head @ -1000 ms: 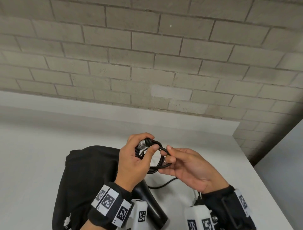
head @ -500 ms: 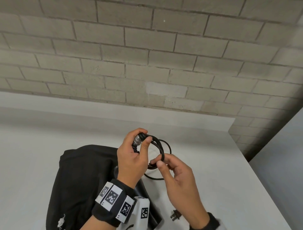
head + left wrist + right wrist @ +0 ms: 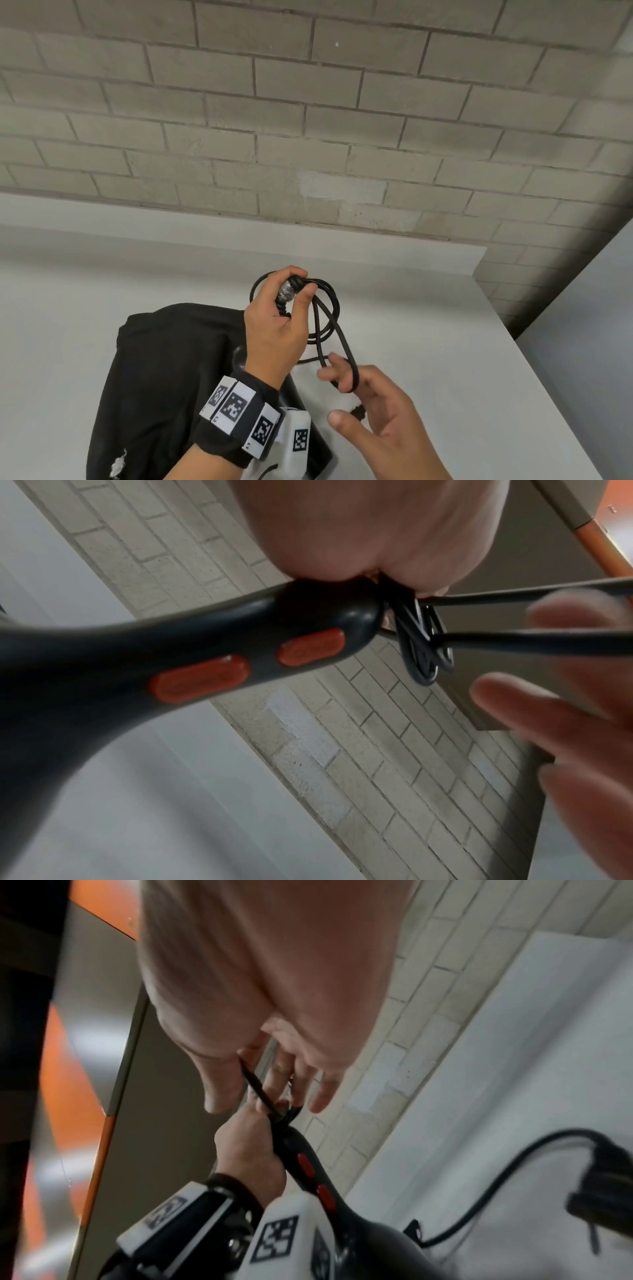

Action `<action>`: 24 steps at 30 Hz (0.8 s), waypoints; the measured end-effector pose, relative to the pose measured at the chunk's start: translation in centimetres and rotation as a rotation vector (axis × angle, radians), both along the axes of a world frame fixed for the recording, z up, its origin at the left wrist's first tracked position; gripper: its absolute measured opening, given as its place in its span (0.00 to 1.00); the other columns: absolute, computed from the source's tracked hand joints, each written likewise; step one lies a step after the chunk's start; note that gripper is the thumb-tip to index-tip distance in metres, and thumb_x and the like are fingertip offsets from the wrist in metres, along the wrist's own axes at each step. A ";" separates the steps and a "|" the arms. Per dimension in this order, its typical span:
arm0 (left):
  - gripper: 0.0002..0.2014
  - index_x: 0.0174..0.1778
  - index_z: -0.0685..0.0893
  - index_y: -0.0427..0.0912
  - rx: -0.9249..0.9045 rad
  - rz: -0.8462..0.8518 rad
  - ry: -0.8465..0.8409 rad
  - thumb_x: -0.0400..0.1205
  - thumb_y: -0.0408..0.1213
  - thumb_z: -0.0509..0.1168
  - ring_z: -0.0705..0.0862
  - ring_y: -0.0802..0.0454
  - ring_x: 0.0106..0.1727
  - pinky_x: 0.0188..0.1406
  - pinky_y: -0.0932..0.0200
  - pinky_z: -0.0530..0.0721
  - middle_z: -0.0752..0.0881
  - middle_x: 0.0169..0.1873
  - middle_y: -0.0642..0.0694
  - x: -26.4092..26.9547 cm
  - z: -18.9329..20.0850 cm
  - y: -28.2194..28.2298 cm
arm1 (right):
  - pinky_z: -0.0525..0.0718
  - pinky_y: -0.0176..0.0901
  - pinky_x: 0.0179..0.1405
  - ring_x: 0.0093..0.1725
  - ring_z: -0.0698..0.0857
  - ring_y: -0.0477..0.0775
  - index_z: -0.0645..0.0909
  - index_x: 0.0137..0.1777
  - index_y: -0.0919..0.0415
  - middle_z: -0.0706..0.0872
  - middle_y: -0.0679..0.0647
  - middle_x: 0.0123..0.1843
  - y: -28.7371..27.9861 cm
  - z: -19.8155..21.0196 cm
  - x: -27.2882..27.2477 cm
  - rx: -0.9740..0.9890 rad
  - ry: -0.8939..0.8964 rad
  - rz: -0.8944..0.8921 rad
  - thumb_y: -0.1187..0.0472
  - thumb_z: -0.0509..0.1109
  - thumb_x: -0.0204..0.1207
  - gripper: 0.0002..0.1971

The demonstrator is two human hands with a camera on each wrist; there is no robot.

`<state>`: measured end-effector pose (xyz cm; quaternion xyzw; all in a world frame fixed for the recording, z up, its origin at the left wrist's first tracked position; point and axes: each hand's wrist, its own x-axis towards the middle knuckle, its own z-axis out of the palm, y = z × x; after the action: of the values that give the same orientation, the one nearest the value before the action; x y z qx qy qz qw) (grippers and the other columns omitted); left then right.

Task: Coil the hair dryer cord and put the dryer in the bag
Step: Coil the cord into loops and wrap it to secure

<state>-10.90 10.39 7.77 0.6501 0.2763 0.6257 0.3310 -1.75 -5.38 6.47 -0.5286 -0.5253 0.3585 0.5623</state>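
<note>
- The black plastic hair dryer with two orange-red oval buttons on its handle [image 3: 240,666] is held up above the table, handle end uppermost. In the head view most of it is hidden behind my left wrist.
- My left hand [image 3: 277,329] has its fingers and thumb curled round the top of the handle, where the ribbed cord collar comes out. It also pins several loops of the thin black power cord [image 3: 327,308] there.
- The gathered loops hang as a small coil just right of that hand. In the left wrist view they show as a tight bunch right at the handle's end.
- One longer loop runs down from the coil to my right hand [image 3: 383,407], which sits lower and nearer to me.
- That loop passes over the right hand's forefinger, which is hooked round it. The thumb and the other fingers are spread and loosely bent.
- In the right wrist view a further length of cord curves across the lower right. Its far end is too blurred for me to tell what it is.
- The black fabric bag [image 3: 164,377] lies slumped on the table below and left of the dryer. Its top edge faces away from me. I cannot tell whether it is open.
- The plain white table [image 3: 102,308] runs back to a low white ledge.
- Behind that stands a wall of pale grey bricks [image 3: 308,137].
</note>
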 end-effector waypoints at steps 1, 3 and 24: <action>0.07 0.52 0.83 0.52 -0.001 0.001 0.001 0.81 0.46 0.68 0.86 0.60 0.46 0.48 0.74 0.79 0.87 0.44 0.58 0.1 0.0 0.0 | 0.73 0.47 0.71 0.73 0.78 0.46 0.84 0.47 0.44 0.90 0.54 0.57 -0.2 -0.2 -0.2 -0.008 0.020 -0.009 0.64 0.75 0.74 0.11; 0.06 0.51 0.84 0.48 -0.013 0.015 -0.008 0.81 0.42 0.70 0.85 0.64 0.45 0.46 0.76 0.78 0.86 0.45 0.59 0.1 0.0 0.2 | 0.80 0.45 0.62 0.63 0.86 0.48 0.87 0.48 0.46 0.92 0.56 0.51 -0.8 -0.4 -0.1 -0.007 0.058 -0.043 0.57 0.77 0.72 0.07; 0.04 0.52 0.82 0.52 -0.024 0.007 -0.083 0.83 0.44 0.69 0.91 0.56 0.40 0.45 0.68 0.85 0.90 0.37 0.50 0.5 -0.2 0.6 | 0.74 0.36 0.72 0.68 0.83 0.43 0.88 0.42 0.51 0.89 0.37 0.57 -4.5 -2.8 2.7 0.076 -0.395 -0.186 0.64 0.75 0.73 0.06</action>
<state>-10.42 11.00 7.55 0.6187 0.2719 0.6499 0.3476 0.91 -9.88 3.64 -0.6130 -0.5874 0.1746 0.4986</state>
